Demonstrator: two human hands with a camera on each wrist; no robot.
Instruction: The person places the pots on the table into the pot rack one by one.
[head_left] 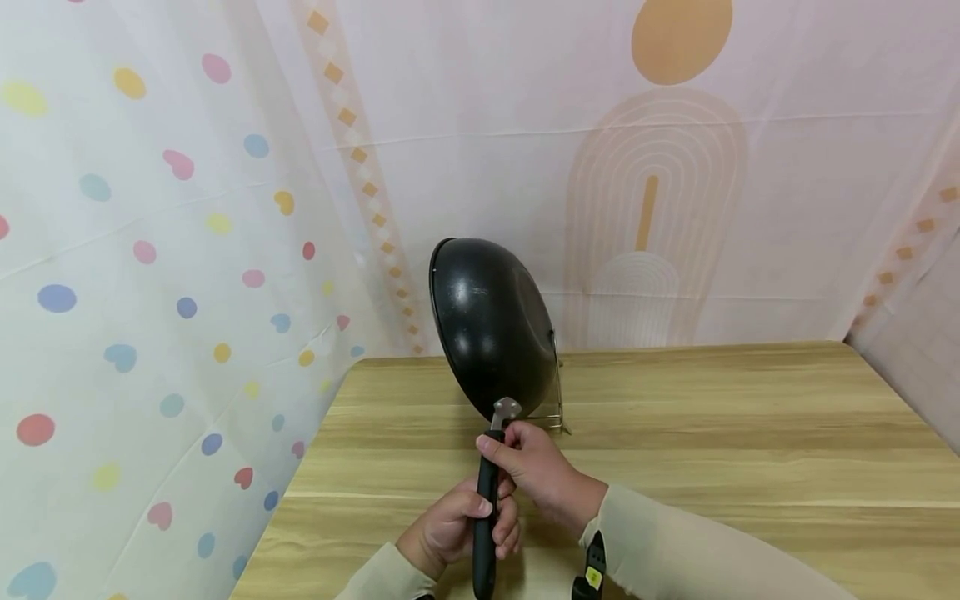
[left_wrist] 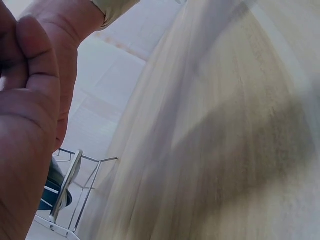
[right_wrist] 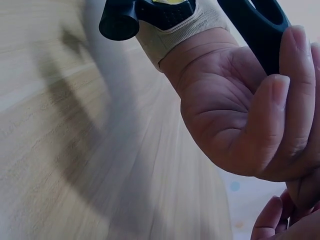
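A black wok [head_left: 487,317] is tipped up on its side over the table, its rounded underside showing in the head view and its inside hidden. Its long black handle [head_left: 484,546] points down toward me. My left hand [head_left: 453,521] grips the handle midway, thumb across the front and fingers wrapped behind. Higher up, close to the riveted metal bracket [head_left: 506,407], my right hand [head_left: 551,475] pinches the handle with its thumb on top. The right wrist view shows the handle's looped end [right_wrist: 270,22] beside the left palm [right_wrist: 220,105].
Just behind the wok stands a wire rack [head_left: 558,387], mostly covered by it. In the left wrist view the rack [left_wrist: 92,159] holds a metal-rimmed piece [left_wrist: 66,185]. The wood-grain table [head_left: 712,442] meets patterned curtains [head_left: 480,108] at the back and left.
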